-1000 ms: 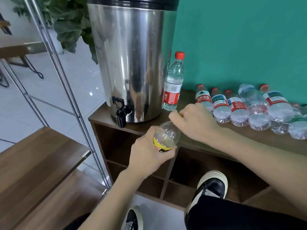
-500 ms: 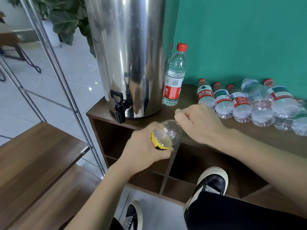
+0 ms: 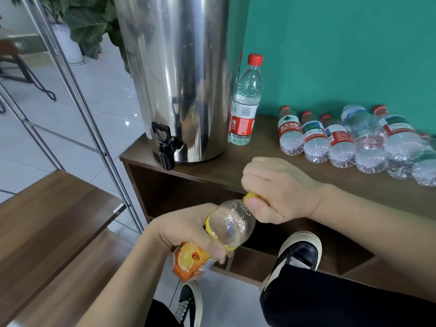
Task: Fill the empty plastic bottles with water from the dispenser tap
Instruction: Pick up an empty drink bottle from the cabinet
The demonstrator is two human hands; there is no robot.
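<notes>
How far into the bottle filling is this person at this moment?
Early. Done, apparently: one red-capped bottle stands capped beside the dispenser. In hand: the left hand grips an empty orange-labelled bottle while the right hand pinches its yellow cap. Left: filling it at the tap, then the bottles lying on the cabinet top.

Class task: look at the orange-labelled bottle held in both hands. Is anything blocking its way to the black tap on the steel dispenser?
The yellow cap, gripped by the right hand, covers the orange-labelled bottle held by the left hand. Nothing visible stands before the black tap.
</notes>
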